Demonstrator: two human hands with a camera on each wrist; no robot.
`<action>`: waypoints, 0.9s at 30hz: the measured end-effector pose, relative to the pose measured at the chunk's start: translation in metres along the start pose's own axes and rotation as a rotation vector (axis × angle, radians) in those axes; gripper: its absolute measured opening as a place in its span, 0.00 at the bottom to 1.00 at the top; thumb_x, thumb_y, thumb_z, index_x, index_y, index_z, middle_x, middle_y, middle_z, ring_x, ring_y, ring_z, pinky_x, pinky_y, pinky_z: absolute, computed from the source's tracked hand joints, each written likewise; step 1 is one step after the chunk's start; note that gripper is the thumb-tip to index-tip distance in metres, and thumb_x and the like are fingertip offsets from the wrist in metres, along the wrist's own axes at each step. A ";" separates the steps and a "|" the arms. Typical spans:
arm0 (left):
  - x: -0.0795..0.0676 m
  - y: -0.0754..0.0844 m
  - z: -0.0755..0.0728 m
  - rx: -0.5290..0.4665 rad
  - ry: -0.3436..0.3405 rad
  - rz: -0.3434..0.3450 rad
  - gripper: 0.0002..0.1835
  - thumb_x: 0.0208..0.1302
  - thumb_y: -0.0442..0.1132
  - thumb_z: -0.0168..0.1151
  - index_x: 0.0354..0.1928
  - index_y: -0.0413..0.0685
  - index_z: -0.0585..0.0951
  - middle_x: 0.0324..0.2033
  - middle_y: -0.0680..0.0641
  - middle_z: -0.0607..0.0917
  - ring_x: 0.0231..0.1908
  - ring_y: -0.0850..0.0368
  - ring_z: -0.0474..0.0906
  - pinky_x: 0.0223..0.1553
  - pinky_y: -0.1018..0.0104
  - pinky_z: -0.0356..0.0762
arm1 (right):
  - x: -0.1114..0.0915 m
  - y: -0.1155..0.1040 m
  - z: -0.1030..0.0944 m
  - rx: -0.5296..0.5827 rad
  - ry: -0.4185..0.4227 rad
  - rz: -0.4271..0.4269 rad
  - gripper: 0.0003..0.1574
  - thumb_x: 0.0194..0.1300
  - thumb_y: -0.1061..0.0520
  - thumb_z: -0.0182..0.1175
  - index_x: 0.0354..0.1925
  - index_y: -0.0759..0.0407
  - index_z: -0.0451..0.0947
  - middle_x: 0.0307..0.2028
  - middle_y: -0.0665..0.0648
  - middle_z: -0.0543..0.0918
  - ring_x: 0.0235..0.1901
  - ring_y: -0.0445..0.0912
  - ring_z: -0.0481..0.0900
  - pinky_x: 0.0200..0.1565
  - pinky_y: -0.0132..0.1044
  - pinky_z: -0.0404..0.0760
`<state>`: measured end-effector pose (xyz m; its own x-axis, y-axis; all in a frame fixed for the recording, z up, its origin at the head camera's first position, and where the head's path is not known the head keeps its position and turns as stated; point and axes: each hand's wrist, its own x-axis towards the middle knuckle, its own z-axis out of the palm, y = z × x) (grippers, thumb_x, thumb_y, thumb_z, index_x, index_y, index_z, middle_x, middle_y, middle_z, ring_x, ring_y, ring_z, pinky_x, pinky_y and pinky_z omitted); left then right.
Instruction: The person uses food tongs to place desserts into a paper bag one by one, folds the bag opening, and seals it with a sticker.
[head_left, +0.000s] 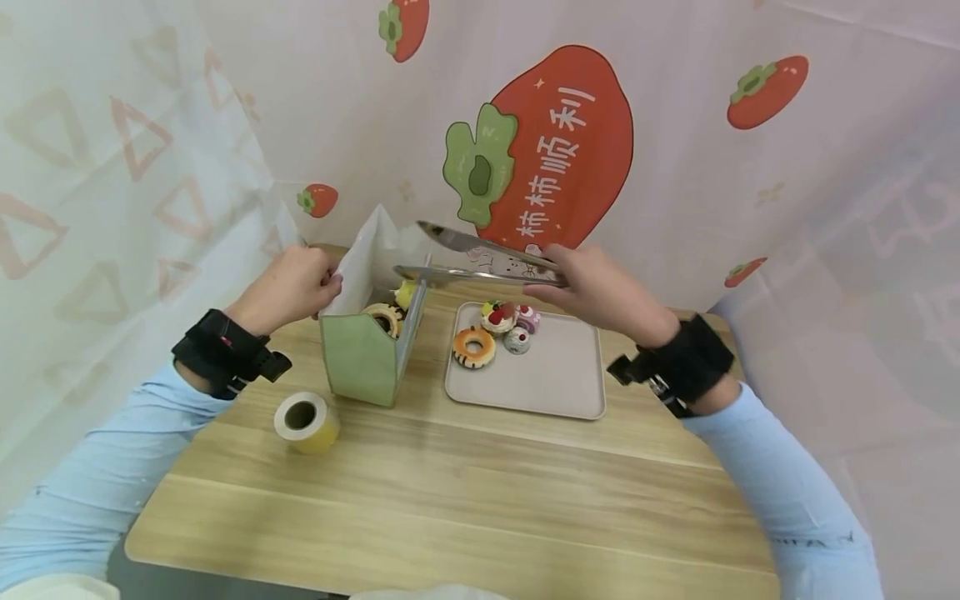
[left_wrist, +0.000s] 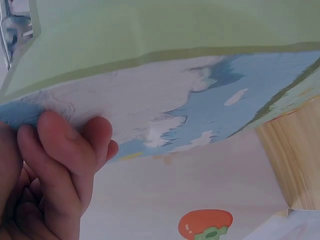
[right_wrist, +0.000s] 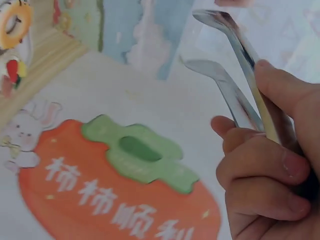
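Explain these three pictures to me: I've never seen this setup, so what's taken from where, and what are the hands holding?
No machine here: a person works with two bare hands, wearing a camera on the head and one on each wrist.

The wide picture is from the head camera, looking down at a wooden table. On it stand a green box, open at the top with a donut inside, a tray holding small toy pastries, and a tape roll.

The left hand grips the box's white liner at the rim. The left wrist picture shows those fingers close up against the box.

The right hand holds metal tongs above the box, tips apart and empty. The right wrist picture shows the tongs from behind, against the backdrop.
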<state>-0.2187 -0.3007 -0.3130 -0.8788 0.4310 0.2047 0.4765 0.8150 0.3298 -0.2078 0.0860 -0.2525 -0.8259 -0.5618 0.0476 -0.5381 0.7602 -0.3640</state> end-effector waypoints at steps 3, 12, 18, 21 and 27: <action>0.001 -0.001 0.000 0.007 -0.005 -0.004 0.20 0.66 0.30 0.53 0.13 0.47 0.72 0.07 0.52 0.73 0.10 0.64 0.71 0.19 0.68 0.65 | -0.025 0.025 0.012 0.051 0.061 0.060 0.21 0.67 0.49 0.64 0.50 0.62 0.76 0.31 0.56 0.81 0.24 0.45 0.72 0.29 0.36 0.70; 0.002 -0.001 -0.001 0.005 0.000 0.003 0.20 0.66 0.31 0.54 0.14 0.47 0.73 0.08 0.54 0.71 0.10 0.64 0.69 0.18 0.68 0.63 | -0.077 0.089 0.078 0.052 0.114 0.247 0.17 0.68 0.48 0.63 0.34 0.61 0.76 0.20 0.50 0.68 0.19 0.41 0.63 0.22 0.32 0.60; 0.001 -0.001 -0.001 0.001 -0.012 -0.008 0.19 0.66 0.30 0.54 0.15 0.46 0.74 0.08 0.54 0.72 0.10 0.64 0.71 0.19 0.68 0.67 | -0.087 0.116 0.121 0.027 0.067 0.303 0.17 0.67 0.50 0.64 0.31 0.62 0.75 0.20 0.50 0.70 0.18 0.41 0.64 0.21 0.32 0.62; 0.000 -0.001 -0.001 -0.002 -0.022 -0.016 0.19 0.66 0.30 0.54 0.15 0.46 0.74 0.07 0.53 0.73 0.10 0.63 0.72 0.19 0.67 0.69 | -0.090 0.125 0.134 0.037 0.029 0.344 0.17 0.68 0.51 0.63 0.30 0.62 0.75 0.19 0.50 0.70 0.17 0.41 0.65 0.21 0.33 0.63; -0.002 -0.001 -0.003 0.005 -0.017 -0.024 0.19 0.65 0.29 0.54 0.15 0.46 0.75 0.07 0.52 0.73 0.10 0.63 0.71 0.19 0.67 0.69 | -0.086 0.131 0.146 0.037 -0.016 0.380 0.19 0.68 0.50 0.63 0.27 0.61 0.71 0.18 0.49 0.67 0.17 0.41 0.62 0.21 0.33 0.62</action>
<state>-0.2178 -0.3033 -0.3110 -0.8902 0.4182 0.1807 0.4554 0.8268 0.3301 -0.1825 0.1870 -0.4399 -0.9626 -0.2470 -0.1115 -0.1870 0.9032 -0.3864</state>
